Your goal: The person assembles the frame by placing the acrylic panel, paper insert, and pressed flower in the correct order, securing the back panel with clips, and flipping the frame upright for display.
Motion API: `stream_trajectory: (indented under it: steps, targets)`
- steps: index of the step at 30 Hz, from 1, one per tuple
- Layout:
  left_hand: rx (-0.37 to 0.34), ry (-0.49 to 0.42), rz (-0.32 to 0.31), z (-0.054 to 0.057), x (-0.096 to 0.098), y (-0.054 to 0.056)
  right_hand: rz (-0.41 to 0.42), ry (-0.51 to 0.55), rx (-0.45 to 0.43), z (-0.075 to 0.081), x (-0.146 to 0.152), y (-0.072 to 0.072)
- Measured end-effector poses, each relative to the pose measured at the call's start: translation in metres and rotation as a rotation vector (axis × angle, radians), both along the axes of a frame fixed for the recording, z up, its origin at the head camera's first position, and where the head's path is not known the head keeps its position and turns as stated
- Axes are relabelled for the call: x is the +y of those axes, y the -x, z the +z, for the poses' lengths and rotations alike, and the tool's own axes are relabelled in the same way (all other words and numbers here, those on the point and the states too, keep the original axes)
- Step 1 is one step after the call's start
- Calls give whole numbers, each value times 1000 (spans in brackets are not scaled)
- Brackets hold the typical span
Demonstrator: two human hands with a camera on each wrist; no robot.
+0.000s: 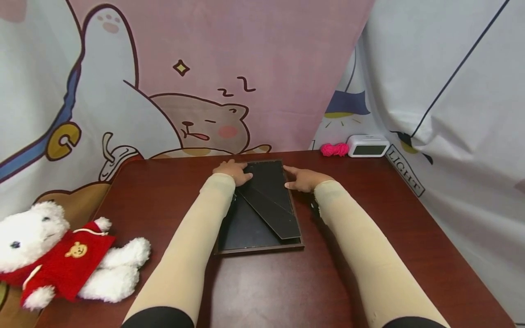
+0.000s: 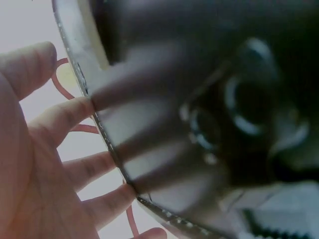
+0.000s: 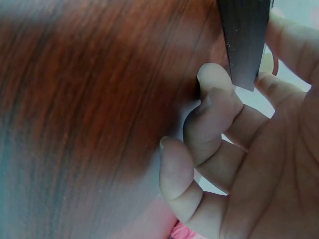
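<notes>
A dark picture frame (image 1: pixel 246 233) with a thin brown border lies on the table, its black back facing up. Its tapered easel leg (image 1: pixel 275 214) slants across the back from the upper left toward the lower right corner. At the upper left edge my left hand (image 1: pixel 230 172) rests with spread fingers; the left wrist view has straight fingertips (image 2: pixel 83 107) against the dark panel's edge. My right hand (image 1: pixel 305 179) is at the upper right side. There, thumb and index finger touch the dark edge strip (image 3: pixel 245 47), while the other fingers bend loosely beside it.
On the table's left edge lies a white teddy bear (image 1: pixel 74 259) in a red hoodie. A bundle of pink yarn (image 1: pixel 334 149) and a white digital clock (image 1: pixel 369 146) stand at the back right. Printed cloth (image 1: pixel 287 68) hangs behind the brown wooden table (image 1: pixel 254 291).
</notes>
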State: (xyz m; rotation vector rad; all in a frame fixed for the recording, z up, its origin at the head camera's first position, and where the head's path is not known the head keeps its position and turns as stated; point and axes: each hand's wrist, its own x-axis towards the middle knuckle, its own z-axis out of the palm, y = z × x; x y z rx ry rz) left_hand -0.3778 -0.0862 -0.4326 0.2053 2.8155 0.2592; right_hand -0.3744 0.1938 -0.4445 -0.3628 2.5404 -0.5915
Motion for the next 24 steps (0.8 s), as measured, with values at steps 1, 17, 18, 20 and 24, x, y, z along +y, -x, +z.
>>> stream_trajectory:
  steps: [1,17,18,20,24]
  targets:
    - [-3,4,2,0,0,0,0,0,-1,1,0,0]
    - [4,9,3,9,4,-7,10,-1,12,-1,1,1]
    - [1,9,1,9,3,-7,11,-4,14,-1,0,1]
    - [-6,11,-3,9,2,-8,10,-9,15,-1,-1,0]
    - [-14,27,-13,9,1,-9,12,-11,21,-1,0,0]
